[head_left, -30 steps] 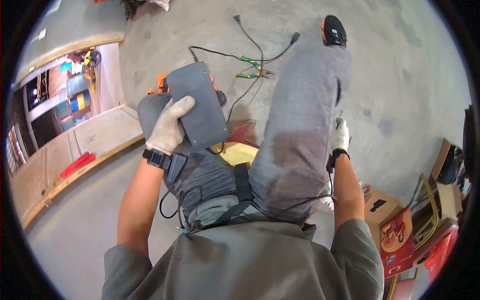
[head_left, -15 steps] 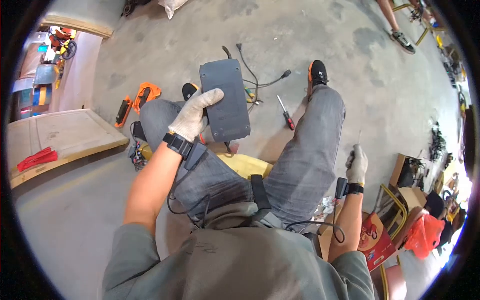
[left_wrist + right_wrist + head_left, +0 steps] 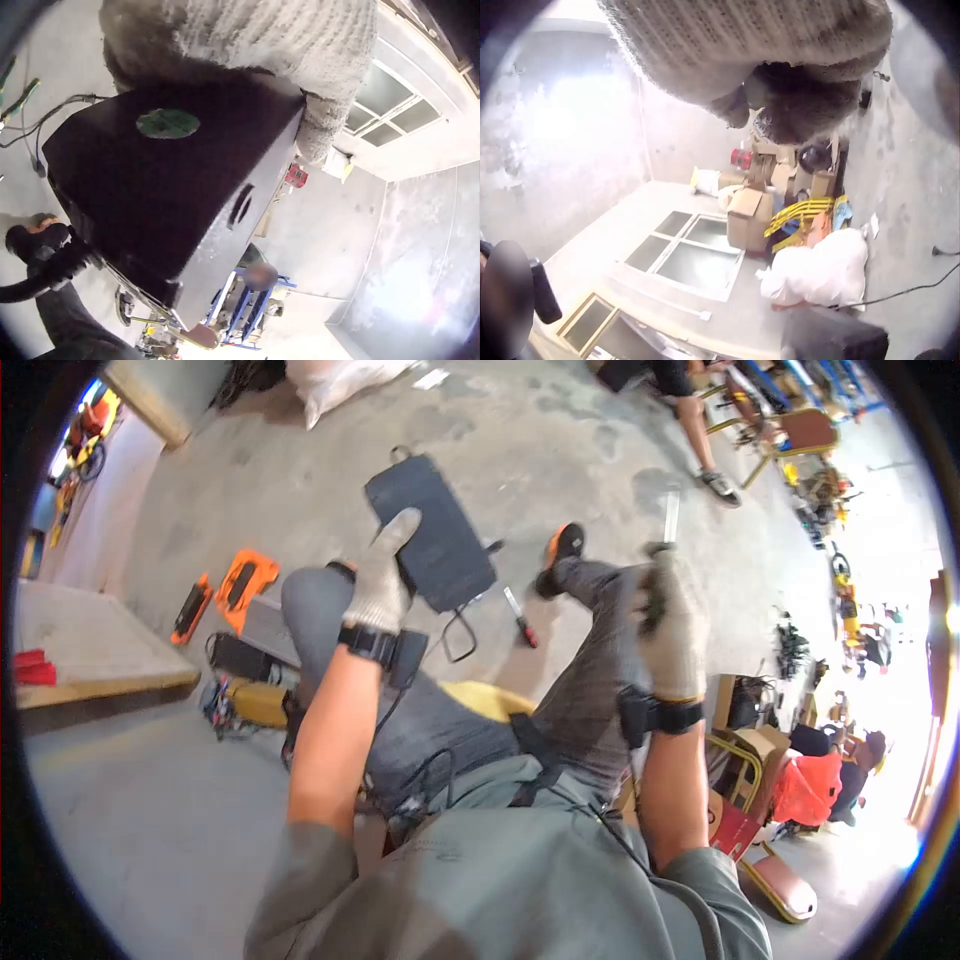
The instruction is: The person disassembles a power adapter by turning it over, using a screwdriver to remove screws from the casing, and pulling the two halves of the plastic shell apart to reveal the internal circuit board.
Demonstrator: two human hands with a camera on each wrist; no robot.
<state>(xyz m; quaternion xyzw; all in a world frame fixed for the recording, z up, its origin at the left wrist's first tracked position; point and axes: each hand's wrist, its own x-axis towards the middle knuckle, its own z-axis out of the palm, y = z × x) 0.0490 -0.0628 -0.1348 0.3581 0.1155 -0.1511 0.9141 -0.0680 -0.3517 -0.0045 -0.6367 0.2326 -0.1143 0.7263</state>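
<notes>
The left hand (image 3: 385, 575), in a knitted glove, grips a flat dark case (image 3: 432, 530) by its side, thumb laid over the broad face; the left wrist view shows gloved fingers bent over its edge and a green oval label (image 3: 168, 124). The right hand (image 3: 672, 620), gloved too, has its fingers curled round a slim tool (image 3: 671, 518) whose pale shaft points away from the body; blur hides its handle. The case is held above the floor (image 3: 500, 450), tilted, forward of the left knee (image 3: 318, 605), with a cable loop (image 3: 461, 638) hanging at its near end. Between the hands lies an open gap, well apart from side to side, with a red-handled screwdriver (image 3: 522, 618) on the floor under it and a shoe (image 3: 566, 555) near the right hand's side. Beyond the case's far edge, bare floor runs up to a white sack (image 3: 345, 382). The right leg (image 3: 590, 660) lies close inside the right hand, bounding that side, and a yellow seat (image 3: 490, 700) shows between the thighs. Left of the left knee are two orange-and-black pieces (image 3: 244, 585), then the wooden edge of a pale surface (image 3: 90, 635) with a red item (image 3: 35, 668) on it. To the right stand cardboard boxes (image 3: 762, 745) and a red bag (image 3: 806, 788); another person's leg (image 3: 695, 435) is farther off.
</notes>
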